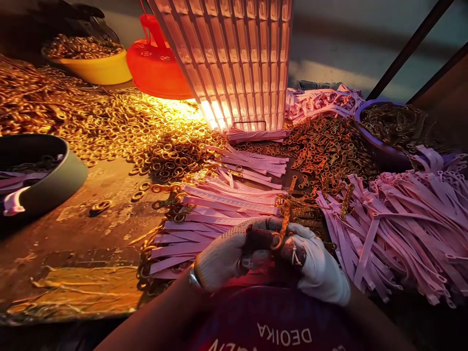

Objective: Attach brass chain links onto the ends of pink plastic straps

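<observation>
My left hand (223,256) and my right hand (320,268) both wear white knit gloves and meet close to my body. Their fingers are curled inward, with dark worn patches at the tips. Pinched between them is a brass-coloured metal link piece (284,225), standing upright with a ring at its lower end. Just beyond my hands lies a layered row of pink straps (234,199), with brass rings (145,263) at their left ends. Small brass hardware (305,217) sits at the straps' right ends. Parts of my fingertips are in shadow.
Loose brass rings (106,114) spread across the back left. Brass links (321,146) and pink straps (405,229) are heaped at right. A grey-green bowl (75,173), a yellow basin (98,68), a purple basin (360,119) and a glowing red lamp (157,70) stand around.
</observation>
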Tool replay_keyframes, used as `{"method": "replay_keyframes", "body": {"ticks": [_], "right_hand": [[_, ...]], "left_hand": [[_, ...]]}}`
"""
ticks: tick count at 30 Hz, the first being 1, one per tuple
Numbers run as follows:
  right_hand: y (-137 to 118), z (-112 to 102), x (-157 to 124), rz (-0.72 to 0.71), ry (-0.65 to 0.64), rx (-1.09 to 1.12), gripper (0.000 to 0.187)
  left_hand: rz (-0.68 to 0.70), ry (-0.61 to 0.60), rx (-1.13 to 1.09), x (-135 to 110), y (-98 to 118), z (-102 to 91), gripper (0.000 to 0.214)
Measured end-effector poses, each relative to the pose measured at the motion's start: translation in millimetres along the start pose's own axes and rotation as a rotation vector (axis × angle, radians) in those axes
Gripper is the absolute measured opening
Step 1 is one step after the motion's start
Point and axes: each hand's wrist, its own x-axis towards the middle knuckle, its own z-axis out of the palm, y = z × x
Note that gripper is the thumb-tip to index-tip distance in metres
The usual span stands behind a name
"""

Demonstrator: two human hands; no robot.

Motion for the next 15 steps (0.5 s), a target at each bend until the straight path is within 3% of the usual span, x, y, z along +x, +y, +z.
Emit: {"method": "replay_keyframes", "body": {"ticks": [7,11,15], "right_hand": [[1,8,-15,0.176,0.219,0.029,0.075],[3,15,-19,0.246,0.263,0.081,0.078],[4,20,-14,0.464,0.412,0.215,0.068]], "left_hand": [[0.003,-0.078,-0.168,9,-3,-1.8,0.029],[0.019,-0.086,-0.323,18,-5,5.0,0.036],[0.065,-0.088,-0.507,27,-8,18.1,0.032]]}}
